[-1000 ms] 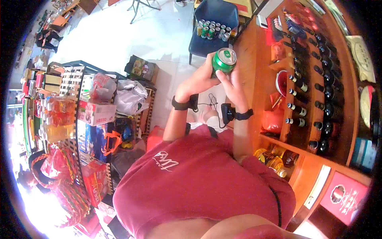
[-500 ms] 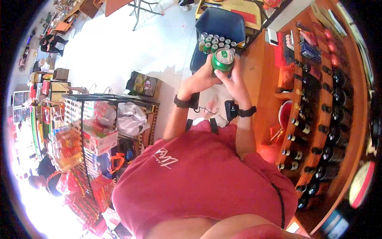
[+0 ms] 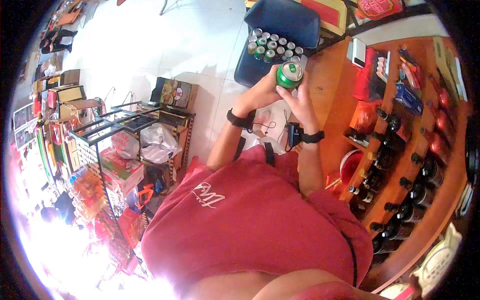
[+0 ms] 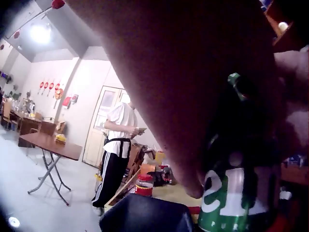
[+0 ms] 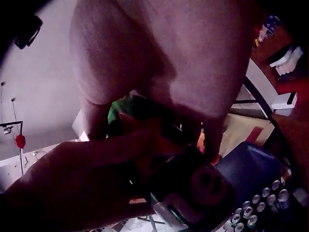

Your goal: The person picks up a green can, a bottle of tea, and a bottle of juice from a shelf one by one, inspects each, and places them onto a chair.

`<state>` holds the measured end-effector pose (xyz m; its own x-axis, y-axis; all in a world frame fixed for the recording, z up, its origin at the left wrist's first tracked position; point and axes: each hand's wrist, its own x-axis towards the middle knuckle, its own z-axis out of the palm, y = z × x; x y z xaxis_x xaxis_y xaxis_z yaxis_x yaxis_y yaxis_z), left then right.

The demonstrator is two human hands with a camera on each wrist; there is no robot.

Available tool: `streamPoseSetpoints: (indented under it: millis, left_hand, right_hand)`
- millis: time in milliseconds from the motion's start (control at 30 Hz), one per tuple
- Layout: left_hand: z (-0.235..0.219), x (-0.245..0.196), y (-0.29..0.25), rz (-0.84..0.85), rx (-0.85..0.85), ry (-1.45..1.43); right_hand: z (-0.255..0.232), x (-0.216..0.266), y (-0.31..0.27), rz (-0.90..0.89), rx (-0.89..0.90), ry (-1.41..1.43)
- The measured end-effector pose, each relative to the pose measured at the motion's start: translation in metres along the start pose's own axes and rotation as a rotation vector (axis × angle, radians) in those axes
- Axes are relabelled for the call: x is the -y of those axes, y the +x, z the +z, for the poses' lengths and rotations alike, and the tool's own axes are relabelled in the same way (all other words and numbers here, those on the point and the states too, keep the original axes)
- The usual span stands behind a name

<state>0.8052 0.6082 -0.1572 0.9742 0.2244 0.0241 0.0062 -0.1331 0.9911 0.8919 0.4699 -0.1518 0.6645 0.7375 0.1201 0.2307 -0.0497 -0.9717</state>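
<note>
Both hands hold a green drink can [image 3: 289, 75] upright in front of the chest, its silver top and green tab facing up. My left hand [image 3: 261, 94] wraps the can's left side. Around the right side is my right hand [image 3: 301, 104], with its thumb across the near side. In the left wrist view, white lettering shows on the green can [image 4: 236, 198], and the dark left hand [image 4: 159, 82] fills much of the frame. The can [image 5: 193, 193] looks dim in the right wrist view, partly hidden by fingers.
Just beyond the hands, a dark blue chair [image 3: 285, 20] carries several cans [image 3: 272, 45]. Wine bottles lie in a wooden rack [image 3: 400, 185] on the right. Goods fill a slatted shelf [image 3: 122, 165] on the left. Another person [image 4: 118, 135] stands beyond the chair.
The head view has shifted, so the chair's cans and the wine rack sit differently in it. Both hands keep hold of the can, which appears slightly further right.
</note>
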Motion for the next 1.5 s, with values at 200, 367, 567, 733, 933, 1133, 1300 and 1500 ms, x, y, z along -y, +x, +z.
streamPoseSetpoints:
  millis: [200,367,567,733,933,1133,1300,1500]
  left_hand:
    - [-0.029,0.032,0.077,-0.002,0.013,0.057]
    - [-0.038,0.08,0.13,-0.055,-0.009,0.033]
    - [-0.04,0.16,0.166,-0.133,0.046,0.121]
    - [-0.021,0.254,0.177,-0.216,0.148,0.163]
    - [0.019,0.363,0.16,-0.327,0.104,0.24]
    - [0.047,0.439,0.154,-0.381,-0.004,0.365]
    - [0.063,0.49,0.165,-0.546,-0.082,0.422]
    - [0.072,0.534,0.179,-0.71,-0.083,0.487]
  right_hand:
    - [-0.01,-0.046,0.069,0.079,-0.042,-0.014]
    - [-0.011,-0.111,0.116,0.108,-0.126,0.014]
    - [0.003,-0.196,0.136,0.327,-0.231,0.182]
    - [0.016,-0.292,0.12,0.45,-0.33,0.071]
    - [0.027,-0.368,0.101,0.656,-0.31,-0.097]
    - [0.033,-0.439,0.096,0.659,-0.235,-0.19]
    - [0.038,-0.496,0.111,0.648,-0.209,-0.241]
    - [0.051,-0.536,0.123,0.643,-0.255,-0.256]
